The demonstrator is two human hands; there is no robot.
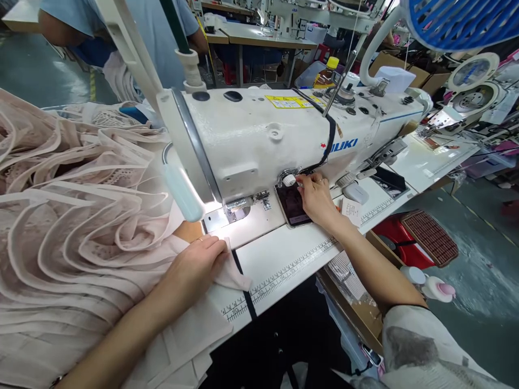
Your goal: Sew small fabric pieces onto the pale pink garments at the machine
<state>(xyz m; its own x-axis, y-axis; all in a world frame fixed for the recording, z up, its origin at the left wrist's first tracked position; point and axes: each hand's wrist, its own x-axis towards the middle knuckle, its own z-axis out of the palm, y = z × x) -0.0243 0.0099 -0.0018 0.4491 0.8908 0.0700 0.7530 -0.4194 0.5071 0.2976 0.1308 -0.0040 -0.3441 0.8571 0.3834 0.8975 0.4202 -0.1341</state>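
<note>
My left hand lies closed on a pale pink fabric piece, in front of the needle area. My right hand reaches to the white knob low on the sewing machine. Its thumb and finger are pinched together right beside the knob; whatever is between them, if anything, is too small to make out. Beneath that hand a dark smartphone lies on the machine bed, partly covered by the fingers. The lit presser foot has no fabric under it that I can see.
A tall heap of pale pink garments fills the left side. A ruler strip runs along the table's front edge. A grey computer mouse-like object sits farther right. Behind the machine, a person in a light blue shirt is seated.
</note>
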